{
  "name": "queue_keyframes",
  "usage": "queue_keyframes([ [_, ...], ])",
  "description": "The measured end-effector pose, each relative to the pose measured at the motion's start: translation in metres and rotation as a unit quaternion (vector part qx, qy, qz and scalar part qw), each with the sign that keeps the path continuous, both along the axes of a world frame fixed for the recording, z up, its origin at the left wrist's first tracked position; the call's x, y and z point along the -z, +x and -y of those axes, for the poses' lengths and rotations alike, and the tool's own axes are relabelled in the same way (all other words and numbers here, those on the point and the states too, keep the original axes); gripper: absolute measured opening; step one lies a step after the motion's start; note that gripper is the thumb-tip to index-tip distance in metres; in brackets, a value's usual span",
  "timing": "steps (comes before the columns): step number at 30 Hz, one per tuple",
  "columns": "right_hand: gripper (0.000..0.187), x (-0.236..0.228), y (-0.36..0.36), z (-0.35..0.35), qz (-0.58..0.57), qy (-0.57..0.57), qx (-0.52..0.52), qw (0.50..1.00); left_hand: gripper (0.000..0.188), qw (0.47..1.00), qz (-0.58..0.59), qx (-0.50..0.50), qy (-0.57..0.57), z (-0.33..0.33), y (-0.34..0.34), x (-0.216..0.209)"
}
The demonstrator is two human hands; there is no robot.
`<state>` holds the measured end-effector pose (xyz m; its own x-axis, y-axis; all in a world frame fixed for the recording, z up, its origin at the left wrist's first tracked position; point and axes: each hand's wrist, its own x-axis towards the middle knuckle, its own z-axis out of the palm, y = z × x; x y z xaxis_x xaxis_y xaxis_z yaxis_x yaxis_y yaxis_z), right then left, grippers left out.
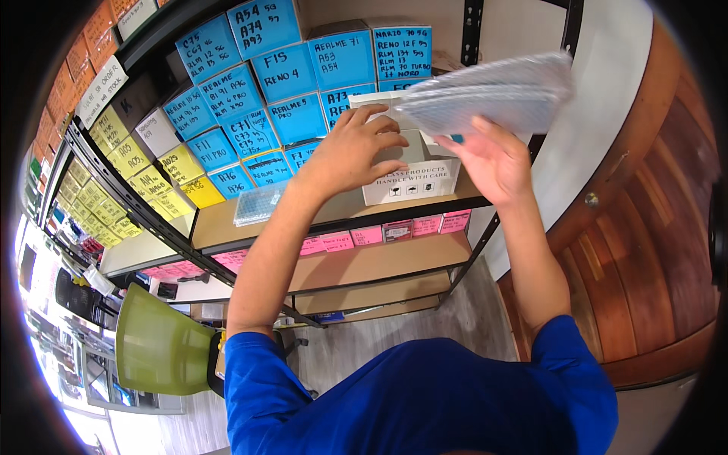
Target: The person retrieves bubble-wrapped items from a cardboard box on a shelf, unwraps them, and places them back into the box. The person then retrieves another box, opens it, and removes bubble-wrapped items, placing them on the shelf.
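Observation:
My right hand (494, 161) holds up a stack of flat clear-plastic packets (489, 95) by its lower edge, thumb in front. The stack is tilted above the right side of a white cardboard box (415, 188), which stands on the shelf with its top open. Over the box's left side is my left hand (356, 148), its fingers apart and slightly curled, with nothing seen in it. Whether its fingertips touch the box I cannot tell, and the box's inside is mostly hidden. A flat bubble-wrapped packet (259, 205) lies on the shelf left of my left forearm.
Blue-labelled boxes (284, 74) are stacked behind the white box, with yellow-labelled boxes (125, 159) to the left. Pink-labelled boxes (366, 236) fill the shelf below. A black metal post (557, 61) and a wooden door (629, 227) stand at right. A green chair (161, 341) is at lower left.

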<state>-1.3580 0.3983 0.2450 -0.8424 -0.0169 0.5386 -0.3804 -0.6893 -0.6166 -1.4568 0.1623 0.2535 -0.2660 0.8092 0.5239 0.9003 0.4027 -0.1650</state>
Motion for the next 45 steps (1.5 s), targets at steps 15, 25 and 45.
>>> queue_keyframes([
  [15,0.050,-0.010,-0.028,0.023,0.017,0.201,0.055,0.978,0.031,0.983,0.059,-0.002,0.175,0.038,-0.023,0.033],
  [25,0.047,-0.016,-0.022,-0.029,0.043,0.488,0.204,0.847,0.019,0.964,0.113,-0.022,0.240,0.027,-0.016,0.038],
  [45,0.058,-0.053,-0.100,0.028,-0.018,0.946,0.049,0.319,0.054,0.974,0.078,-0.041,0.210,0.011,0.002,0.027],
])
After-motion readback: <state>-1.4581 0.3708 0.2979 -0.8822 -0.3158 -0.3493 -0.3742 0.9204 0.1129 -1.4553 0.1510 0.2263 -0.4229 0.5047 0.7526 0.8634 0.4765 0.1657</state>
